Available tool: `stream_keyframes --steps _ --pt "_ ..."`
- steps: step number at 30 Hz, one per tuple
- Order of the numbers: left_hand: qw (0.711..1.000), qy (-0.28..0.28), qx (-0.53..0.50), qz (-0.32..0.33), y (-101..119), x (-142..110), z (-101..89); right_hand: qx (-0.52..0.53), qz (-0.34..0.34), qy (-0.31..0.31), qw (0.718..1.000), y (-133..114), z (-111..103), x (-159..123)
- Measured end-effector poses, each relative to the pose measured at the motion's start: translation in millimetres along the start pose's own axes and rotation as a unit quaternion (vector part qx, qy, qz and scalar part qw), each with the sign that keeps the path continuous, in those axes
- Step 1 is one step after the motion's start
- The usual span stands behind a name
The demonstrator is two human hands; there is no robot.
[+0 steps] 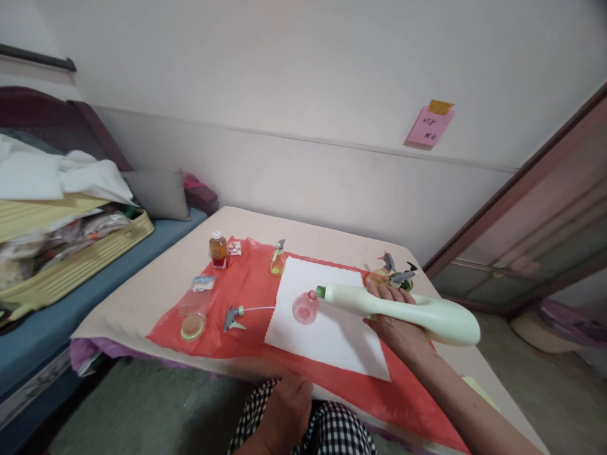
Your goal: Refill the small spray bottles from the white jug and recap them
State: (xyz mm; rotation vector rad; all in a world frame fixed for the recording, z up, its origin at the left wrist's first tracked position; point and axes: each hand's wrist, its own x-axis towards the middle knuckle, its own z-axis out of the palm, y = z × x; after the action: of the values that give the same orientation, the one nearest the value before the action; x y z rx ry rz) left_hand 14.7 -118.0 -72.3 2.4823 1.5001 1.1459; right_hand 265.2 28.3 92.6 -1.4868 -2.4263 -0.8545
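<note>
My right hand (396, 319) is wrapped round the handle of a pale green jug (446, 319), tipped nearly level with its green mouth (321, 292) pointing left. That mouth is beside the small neck of a round, clear pink bottle (306, 309) on a white cloth (341, 347); I cannot tell whether they touch or whether liquid flows. A grey spray trigger head (233, 319) with a thin tube lies left of the cloth. On my checked lap, my left hand (287, 411) is closed in a fist; anything inside it is hidden.
Red plastic sheeting (246, 287) covers part of the beige table (265, 221). An amber bottle (218, 251), a yellow spray bottle (277, 262) and a round clear container (192, 327) stand leftward. More spray bottles (401, 277) are behind the jug. A bed (175, 230) lies at left.
</note>
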Motion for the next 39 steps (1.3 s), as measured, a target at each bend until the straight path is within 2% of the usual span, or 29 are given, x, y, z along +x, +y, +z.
stream_keyframes --steps 26,33,39 --pt "1.0 -0.008 0.007 -0.002 1.3 0.3 -1.8 -0.008 -0.015 0.016 1.0 0.5 -2.8 0.9" --pt "1.0 0.004 -0.009 -0.002 0.4 -0.2 -1.4 0.008 -0.008 -0.003 1.0 0.0 -5.6 1.5" --pt "1.0 -0.011 -0.002 -0.002 0.5 -0.8 -1.6 -0.001 -0.012 0.001 1.0 -0.8 -8.4 2.0"
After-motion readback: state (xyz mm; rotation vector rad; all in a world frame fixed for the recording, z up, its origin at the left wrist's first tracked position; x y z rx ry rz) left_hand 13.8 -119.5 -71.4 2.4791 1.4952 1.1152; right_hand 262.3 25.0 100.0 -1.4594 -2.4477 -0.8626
